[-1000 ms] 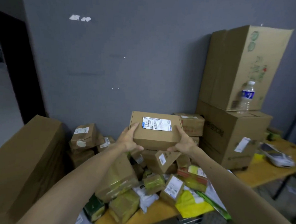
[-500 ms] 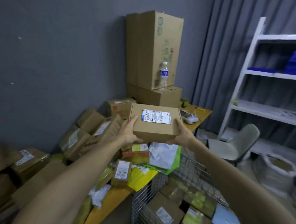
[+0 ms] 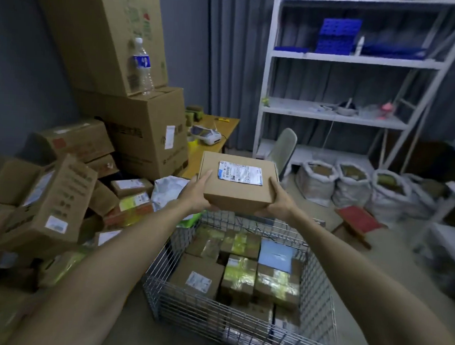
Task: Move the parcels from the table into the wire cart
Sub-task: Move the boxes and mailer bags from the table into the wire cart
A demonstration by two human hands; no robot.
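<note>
I hold a flat brown cardboard parcel (image 3: pixel 237 191) with a white shipping label in the air, above the far end of the wire cart (image 3: pixel 239 323). My left hand (image 3: pixel 196 195) grips its left side, thumb along the edge. My right hand (image 3: pixel 278 204) grips its right side and underside. The cart stands on the floor below and holds several taped brown parcels and a blue packet. The wooden table (image 3: pixel 209 145) to the left carries a heap of more parcels (image 3: pixel 53 205).
Two big cartons (image 3: pixel 133 130) are stacked at the table's back with a water bottle (image 3: pixel 142 65) on the lower one. A white shelving rack (image 3: pixel 339 72), a grey chair (image 3: pixel 284 149), several filled sacks (image 3: pixel 352 186) and a red stool (image 3: pixel 358 221) stand beyond the cart.
I have turned right from the table with the parcel in both hands. It now hangs over the cart, which has come fully into view.
</note>
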